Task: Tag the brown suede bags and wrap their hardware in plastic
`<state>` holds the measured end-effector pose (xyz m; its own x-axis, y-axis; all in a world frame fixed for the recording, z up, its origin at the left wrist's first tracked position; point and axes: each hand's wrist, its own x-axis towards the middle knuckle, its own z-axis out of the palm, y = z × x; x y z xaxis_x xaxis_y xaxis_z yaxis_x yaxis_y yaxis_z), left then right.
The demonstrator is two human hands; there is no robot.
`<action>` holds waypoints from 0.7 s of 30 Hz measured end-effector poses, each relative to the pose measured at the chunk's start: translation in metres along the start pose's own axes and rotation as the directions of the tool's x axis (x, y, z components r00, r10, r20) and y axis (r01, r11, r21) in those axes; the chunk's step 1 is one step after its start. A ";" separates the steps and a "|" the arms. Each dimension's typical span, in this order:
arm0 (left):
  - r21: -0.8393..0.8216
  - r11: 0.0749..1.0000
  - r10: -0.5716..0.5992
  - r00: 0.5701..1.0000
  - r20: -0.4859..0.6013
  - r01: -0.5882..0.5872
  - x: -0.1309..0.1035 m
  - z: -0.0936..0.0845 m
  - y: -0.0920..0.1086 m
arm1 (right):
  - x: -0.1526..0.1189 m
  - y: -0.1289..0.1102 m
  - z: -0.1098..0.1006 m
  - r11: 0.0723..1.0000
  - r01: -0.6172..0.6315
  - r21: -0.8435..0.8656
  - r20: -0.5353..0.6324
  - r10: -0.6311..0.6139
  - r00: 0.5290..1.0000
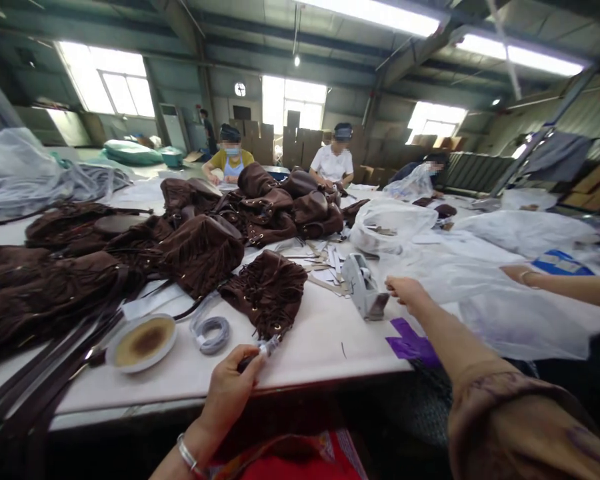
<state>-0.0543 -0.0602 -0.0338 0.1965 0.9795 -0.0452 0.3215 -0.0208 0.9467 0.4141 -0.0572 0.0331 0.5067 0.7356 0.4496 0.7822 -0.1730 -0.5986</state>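
While a broad, smooth white table (325, 357) spreads under everything, a heap of dark brown bags (270, 213), soft, napped and slouching, fills it to the left of and beyond the grey tape dispenser (363, 287). Thin, crumpled, see-through plastic (515, 300) lies in cloudy folds to the dispenser's right. Left of the dispenser sits the fringed bag (267, 290), its brown strands bunched around small metal rings. Farther left is a shallow round dish (145, 341), tan inside with a dark, blurry middle. The dispenser itself is hard and angular. Glossy purple film (413, 341) lies nearer the wearer, just right of it, and a smooth ringed coil (213, 335) rests well to its left.

The left hand (233, 380), nearer the wearer and left of the dispenser, has thumb and fingers closed around a dark, narrow piece (247, 361) with a shiny end by the fringed bag's lower edge. The right hand (406, 291), just right of the dispenser, has its fingertips drawn together; whether they pinch anything is unclear.
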 end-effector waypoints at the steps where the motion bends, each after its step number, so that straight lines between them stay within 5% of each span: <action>1: 0.006 1.000 0.002 1.000 0.000 -0.002 0.000 0.000 0.000 | -0.001 -0.001 0.006 0.998 -0.032 0.045 0.058 0.029 0.998; 6: 0.026 1.000 0.017 1.000 0.003 -0.017 -0.001 -0.002 -0.001 | -0.009 -0.004 0.022 0.911 -0.265 0.317 0.267 0.182 0.946; 15: 0.057 0.998 0.023 1.000 0.014 -0.023 -0.002 -0.002 0.001 | -0.057 -0.009 -0.002 0.807 -0.464 0.365 0.123 0.452 0.883; 21: 0.042 0.998 0.053 0.999 0.013 -0.053 0.002 -0.001 -0.005 | -0.083 -0.005 0.017 0.816 -0.505 0.281 0.171 0.475 0.863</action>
<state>-0.0570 -0.0580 -0.0382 0.2256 0.9742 0.0004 0.3493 -0.0812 0.9335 0.3614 -0.1065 -0.0123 0.7472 0.6645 -0.0099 0.2801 -0.3284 -0.9020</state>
